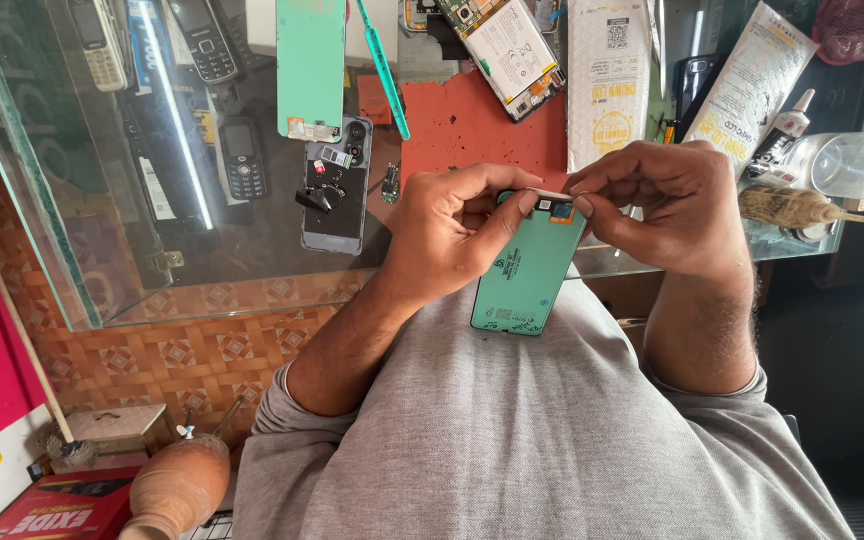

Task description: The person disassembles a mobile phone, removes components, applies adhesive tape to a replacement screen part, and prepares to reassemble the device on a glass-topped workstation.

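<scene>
My left hand (452, 225) grips a green-backed phone screen panel (527, 270) by its upper left edge and holds it upright over my lap. My right hand (667, 205) pinches a small strip at the panel's top edge, next to an orange patch near the corner. Both hands meet at the top of the panel, above the front rim of the glass counter (252, 290).
On the glass counter lie a second green panel (310, 65), an opened dark phone body (337, 185), a green pry tool (384, 70), an orange mat (482, 125), an opened phone with battery (507, 50), white packets (607, 80) and glue tubes (797, 205). Old phones show below the glass.
</scene>
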